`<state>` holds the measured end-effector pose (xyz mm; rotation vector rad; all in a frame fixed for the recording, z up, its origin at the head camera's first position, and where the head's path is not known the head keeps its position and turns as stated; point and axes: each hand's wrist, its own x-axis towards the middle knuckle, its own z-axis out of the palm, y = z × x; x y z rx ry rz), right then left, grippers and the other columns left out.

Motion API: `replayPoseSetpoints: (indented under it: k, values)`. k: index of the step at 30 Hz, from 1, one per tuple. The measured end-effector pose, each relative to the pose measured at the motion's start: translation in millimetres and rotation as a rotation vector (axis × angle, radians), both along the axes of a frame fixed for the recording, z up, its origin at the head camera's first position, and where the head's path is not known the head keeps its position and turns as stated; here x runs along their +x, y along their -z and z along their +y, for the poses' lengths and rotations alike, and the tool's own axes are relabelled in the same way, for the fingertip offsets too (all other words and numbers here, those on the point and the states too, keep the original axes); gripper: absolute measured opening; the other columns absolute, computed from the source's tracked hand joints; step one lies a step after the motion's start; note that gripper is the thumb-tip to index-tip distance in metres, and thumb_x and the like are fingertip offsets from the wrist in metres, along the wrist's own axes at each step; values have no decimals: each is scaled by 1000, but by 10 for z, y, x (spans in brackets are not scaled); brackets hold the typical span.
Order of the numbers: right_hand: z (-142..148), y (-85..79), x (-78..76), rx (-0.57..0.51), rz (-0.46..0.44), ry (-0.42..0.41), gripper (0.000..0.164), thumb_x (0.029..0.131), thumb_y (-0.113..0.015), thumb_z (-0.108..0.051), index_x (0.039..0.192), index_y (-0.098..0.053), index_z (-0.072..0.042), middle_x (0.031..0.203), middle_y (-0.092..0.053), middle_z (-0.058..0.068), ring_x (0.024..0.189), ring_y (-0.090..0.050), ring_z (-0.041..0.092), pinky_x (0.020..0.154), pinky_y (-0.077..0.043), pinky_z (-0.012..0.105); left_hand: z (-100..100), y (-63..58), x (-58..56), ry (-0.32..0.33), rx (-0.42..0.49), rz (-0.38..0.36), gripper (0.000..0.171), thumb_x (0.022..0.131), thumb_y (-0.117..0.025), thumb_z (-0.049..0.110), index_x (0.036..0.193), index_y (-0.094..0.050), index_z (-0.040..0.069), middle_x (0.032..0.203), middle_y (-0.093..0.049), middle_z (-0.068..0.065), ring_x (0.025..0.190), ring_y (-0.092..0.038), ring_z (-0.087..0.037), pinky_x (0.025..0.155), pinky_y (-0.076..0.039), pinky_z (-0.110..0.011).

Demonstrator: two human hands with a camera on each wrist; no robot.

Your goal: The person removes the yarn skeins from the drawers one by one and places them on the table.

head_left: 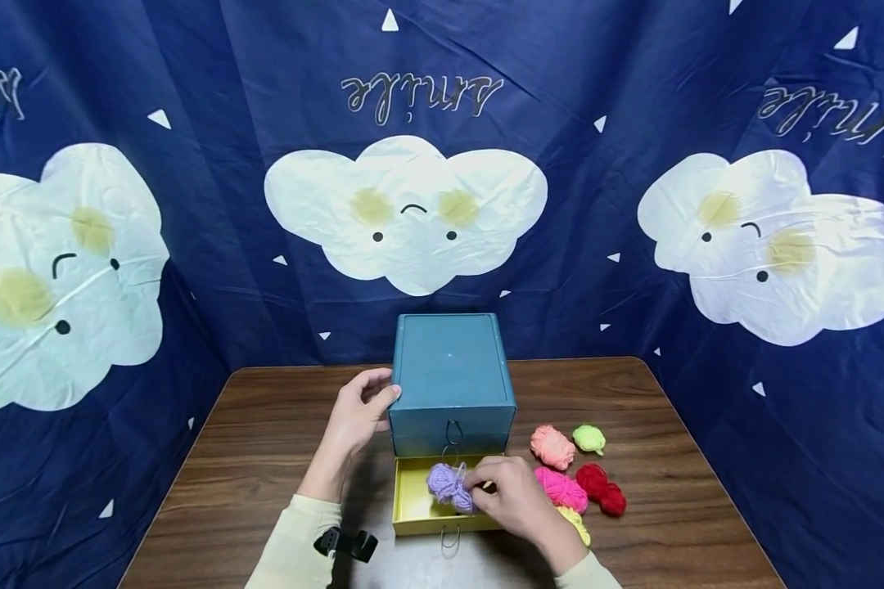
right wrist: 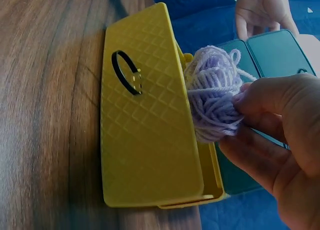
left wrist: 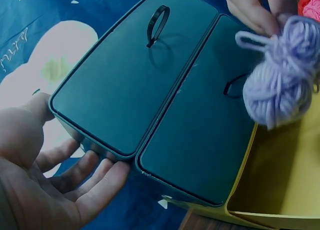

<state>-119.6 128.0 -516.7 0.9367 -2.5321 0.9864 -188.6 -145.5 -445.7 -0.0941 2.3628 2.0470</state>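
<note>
A small teal drawer cabinet [head_left: 451, 360] stands on the table, its fronts fitted with black loop handles. Its bottom yellow drawer [head_left: 411, 523] is pulled out. My left hand [head_left: 361, 409] touches the cabinet's left side, fingertips along the wall and thumb by the top edge. Over the open drawer, my right hand [head_left: 511, 495] pinches a lilac yarn ball [head_left: 448, 486] between thumb and fingers. In the right wrist view, this lilac yarn ball [right wrist: 212, 95] shows just behind the drawer's quilted front [right wrist: 150, 140]. Whether the yarn touches the drawer floor I cannot tell.
Right of the drawer lie several more yarn balls: coral [head_left: 552, 447], lime green [head_left: 588, 439], hot pink [head_left: 562, 489], red [head_left: 601, 489] and yellow [head_left: 576, 523], the last partly behind my right hand. A dark blue curtain [head_left: 575, 327] with cloud prints encloses the wooden table [head_left: 265, 458].
</note>
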Motion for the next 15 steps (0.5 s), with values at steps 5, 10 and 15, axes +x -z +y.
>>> replayPoseSetpoints:
  k: [5,10,15]
  values:
    - [119,15,68,-63,9,-3,20,72,-79,3,83,-80,-15,85,-74,-9,79,-67,5,71,-57,24,1,22,6,-2,-13,-3,46,96,-72,24,138,-60,9,135,-60,-17,109,-63,-21,76,-62,-48]
    - [264,4,135,-117,-3,6,23,73,-78,5,84,-79,-15,87,-73,-9,79,-67,5,68,-58,24,6,8,9,0,-22,-8,44,97,-71,24,138,-60,10,135,-60,-16,114,-62,-26,76,-63,-47]
    - [415,-5,189,-143,22,38,25,72,-79,6,84,-79,-16,86,-73,-11,78,-66,2,64,-56,21,5,9,-6,6,-17,-10,44,97,-71,24,138,-60,11,136,-60,-15,117,-61,-27,79,-62,-52]
